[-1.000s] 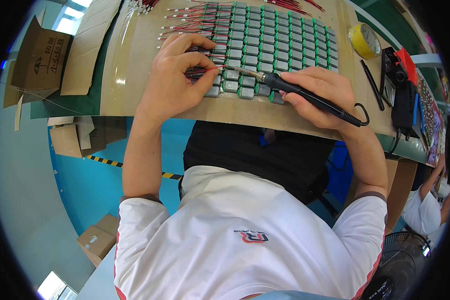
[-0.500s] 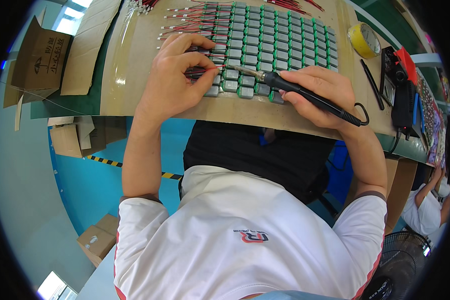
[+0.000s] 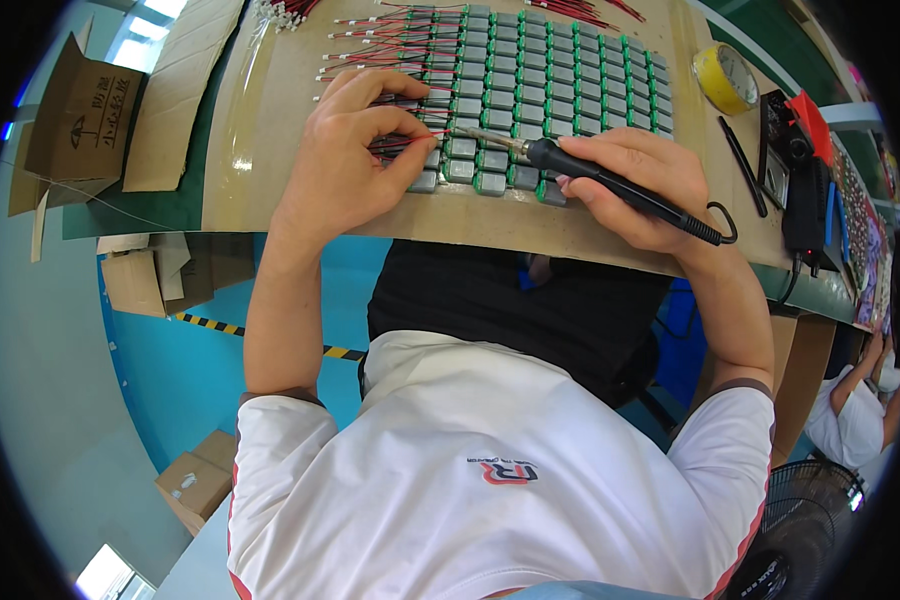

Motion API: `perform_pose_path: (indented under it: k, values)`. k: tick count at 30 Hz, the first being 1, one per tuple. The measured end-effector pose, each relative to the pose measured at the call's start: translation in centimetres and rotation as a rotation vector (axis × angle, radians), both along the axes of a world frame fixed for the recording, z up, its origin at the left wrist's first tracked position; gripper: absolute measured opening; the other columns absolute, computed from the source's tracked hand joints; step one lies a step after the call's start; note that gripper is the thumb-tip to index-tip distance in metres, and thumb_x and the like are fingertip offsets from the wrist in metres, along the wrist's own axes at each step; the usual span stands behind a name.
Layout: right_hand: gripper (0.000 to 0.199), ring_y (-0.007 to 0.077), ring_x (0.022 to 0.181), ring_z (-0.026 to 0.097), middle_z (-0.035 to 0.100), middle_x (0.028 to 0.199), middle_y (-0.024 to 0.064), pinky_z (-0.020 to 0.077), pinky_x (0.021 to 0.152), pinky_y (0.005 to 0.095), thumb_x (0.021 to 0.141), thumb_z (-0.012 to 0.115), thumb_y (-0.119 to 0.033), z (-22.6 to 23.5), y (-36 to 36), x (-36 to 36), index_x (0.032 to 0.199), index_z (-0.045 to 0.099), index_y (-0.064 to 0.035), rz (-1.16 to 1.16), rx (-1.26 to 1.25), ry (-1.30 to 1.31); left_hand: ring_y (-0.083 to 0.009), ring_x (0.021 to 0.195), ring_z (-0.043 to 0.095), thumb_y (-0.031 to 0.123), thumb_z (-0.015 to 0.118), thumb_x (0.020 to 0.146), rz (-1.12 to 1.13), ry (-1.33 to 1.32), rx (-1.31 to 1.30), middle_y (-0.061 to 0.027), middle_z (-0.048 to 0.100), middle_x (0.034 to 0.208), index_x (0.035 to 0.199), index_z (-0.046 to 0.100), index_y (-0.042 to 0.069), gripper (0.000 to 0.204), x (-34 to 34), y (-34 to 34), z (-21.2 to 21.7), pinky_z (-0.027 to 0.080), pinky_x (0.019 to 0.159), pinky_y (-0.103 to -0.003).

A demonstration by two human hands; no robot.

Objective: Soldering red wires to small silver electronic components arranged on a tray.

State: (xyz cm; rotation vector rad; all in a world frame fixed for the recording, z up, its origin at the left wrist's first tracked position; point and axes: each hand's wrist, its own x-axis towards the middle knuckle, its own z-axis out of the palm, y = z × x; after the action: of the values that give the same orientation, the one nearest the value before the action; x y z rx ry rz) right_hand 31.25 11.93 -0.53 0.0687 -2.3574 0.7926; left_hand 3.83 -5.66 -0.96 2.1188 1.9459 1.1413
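My right hand is wrapped round the black handle of a soldering iron, whose metal tip points left. That tip meets the end of a red wire at one of the small parts. Between thumb and forefinger, my left hand pinches this thin red wire. Beneath both hands spreads a grid of small grey blocks with green edges, laid in close rows. Red and black wires with white connectors stick out from the left column. My fingers hide some of the left blocks.
A yellow tape roll, a black pen-like tool and a black box with a knob lie at the right. An open cardboard box stands at the left. Loose red wires lie at the far edge.
Almost nothing differs. The soldering iron and my right hand have shifted very slightly, while my left hand keeps its place on the wire.
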Motion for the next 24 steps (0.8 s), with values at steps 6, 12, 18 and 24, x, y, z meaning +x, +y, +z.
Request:
perform_pose_path:
  k: [6,12,18,24]
  values:
    - [0.039,0.0257,0.079,0.076,0.078,0.097,0.0156,0.0595,0.067,0.032,0.085,0.086,-0.007,-0.16,0.07,0.0,0.122,0.079,0.0006,-0.009,-0.016,0.004,-0.0316,0.119,0.067,-0.001,0.084,0.079,-0.013,-0.023,0.026,-0.0114,0.076,0.121,0.093,0.081,0.001,0.014,0.05,-0.14,-0.11,0.054,0.101,-0.041]
    - [0.038,0.0266,0.079,0.076,0.078,0.096,0.0162,0.0601,0.068,0.0334,0.085,0.084,-0.006,-0.25,0.2,0.03,0.122,0.079,0.0016,-0.022,-0.021,0.031,-0.0268,0.107,0.067,0.002,0.089,0.077,-0.011,0.028,0.131,-0.0083,0.076,0.109,0.097,0.085,0.005,0.021,-0.01,-0.35,-0.04,0.055,0.086,-0.038]
    - [0.038,0.0263,0.077,0.075,0.078,0.095,0.0159,0.0591,0.067,0.0329,0.085,0.084,-0.006,-0.38,0.29,0.21,0.122,0.079,0.001,-0.021,-0.037,0.042,-0.0221,0.088,0.064,0.003,0.092,0.071,-0.062,-0.046,0.191,-0.0037,0.072,0.086,0.093,0.085,0.007,0.023,-0.02,-0.15,-0.01,0.052,0.073,-0.036]
    - [0.038,0.0254,0.075,0.074,0.078,0.093,0.0151,0.0575,0.064,0.0325,0.085,0.084,-0.006,-0.16,0.34,0.33,0.122,0.079,0.0001,0.019,-0.039,0.026,-0.0228,0.086,0.064,0.002,0.091,0.072,-0.129,-0.036,0.183,-0.0041,0.071,0.085,0.09,0.083,0.008,0.021,-0.78,-0.43,-0.3,0.051,0.075,-0.036]
